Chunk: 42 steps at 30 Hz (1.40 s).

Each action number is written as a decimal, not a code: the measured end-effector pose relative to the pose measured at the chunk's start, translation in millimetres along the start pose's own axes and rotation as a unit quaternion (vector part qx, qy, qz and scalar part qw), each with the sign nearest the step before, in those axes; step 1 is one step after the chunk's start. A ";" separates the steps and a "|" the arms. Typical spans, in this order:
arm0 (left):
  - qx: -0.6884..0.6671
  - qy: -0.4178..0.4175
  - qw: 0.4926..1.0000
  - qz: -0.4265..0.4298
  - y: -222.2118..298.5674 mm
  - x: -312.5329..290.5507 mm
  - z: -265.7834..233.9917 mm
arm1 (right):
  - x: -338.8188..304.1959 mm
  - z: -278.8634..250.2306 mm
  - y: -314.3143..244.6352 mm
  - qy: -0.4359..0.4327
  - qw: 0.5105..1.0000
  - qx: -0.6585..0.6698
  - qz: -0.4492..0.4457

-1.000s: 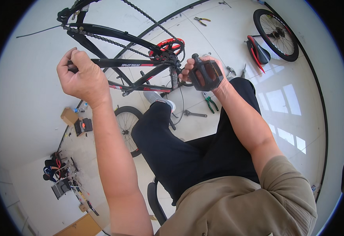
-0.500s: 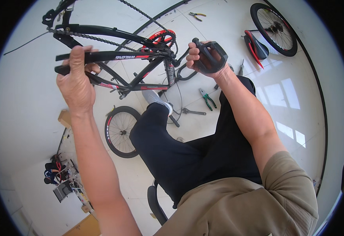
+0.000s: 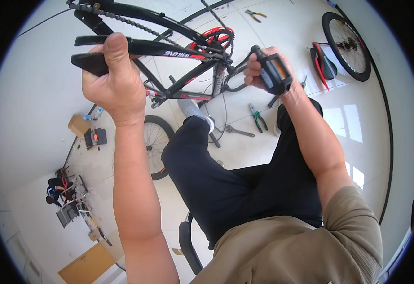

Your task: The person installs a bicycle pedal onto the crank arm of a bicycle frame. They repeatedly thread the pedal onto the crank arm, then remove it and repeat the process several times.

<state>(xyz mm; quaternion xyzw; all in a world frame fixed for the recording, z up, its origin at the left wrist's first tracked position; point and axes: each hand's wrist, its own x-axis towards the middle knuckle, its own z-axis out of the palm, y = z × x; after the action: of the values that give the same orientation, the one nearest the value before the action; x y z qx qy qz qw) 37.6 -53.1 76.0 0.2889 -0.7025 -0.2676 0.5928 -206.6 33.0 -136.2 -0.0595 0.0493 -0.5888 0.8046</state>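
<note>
My left hand (image 3: pixel 117 90) is closed around the rear end of a black and red bicycle frame (image 3: pixel 155 48), thumb on top of a tube. The frame is held up ahead of me, with its chain (image 3: pixel 143 28) and red chainring (image 3: pixel 230 37) on the far side. My right hand (image 3: pixel 287 61) grips a black pedal (image 3: pixel 274 75) with an orange reflector, fingers wrapped round its left side. The pedal is close to the crank, right of the chainring; whether the two are joined I cannot tell.
On the tiled floor lie green-handled pliers (image 3: pixel 258 118), an adjustable wrench (image 3: pixel 239 131) and yellow-handled pliers (image 3: pixel 255 16). A saddle (image 3: pixel 328 70) and a wheel (image 3: pixel 327 35) rest at far right. Another wheel (image 3: pixel 167 128) is beside my left leg. A cardboard box (image 3: pixel 78 125) stands left.
The frame and both hands sit further right in the picture, partly because the view shifted. My right hand has turned the pedal, so its orange reflector faces me. Both grips hold.
</note>
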 end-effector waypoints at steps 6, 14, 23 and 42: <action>0.001 0.022 0.999 -0.025 -0.5 -7.3 0.6 | 1.3 19.4 11.9 0.120 0.992 -0.045 0.018; 0.015 0.030 0.999 0.014 -2.5 -17.4 4.0 | -4.6 50.5 4.6 0.218 0.941 -0.253 0.058; 0.017 0.015 1.000 0.005 -9.2 -15.4 3.8 | -22.8 83.4 -45.2 0.378 0.711 -0.593 -0.004; -0.065 -0.024 0.996 -0.052 11.6 -14.1 15.3 | -28.0 87.5 -25.0 0.388 0.797 -0.459 0.062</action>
<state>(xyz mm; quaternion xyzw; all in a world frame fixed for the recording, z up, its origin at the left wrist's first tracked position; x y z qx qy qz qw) 23.3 -34.4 72.4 0.2796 -0.6817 -0.3500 0.5784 -225.5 55.5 -45.7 -0.1856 0.6255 -0.4200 0.6308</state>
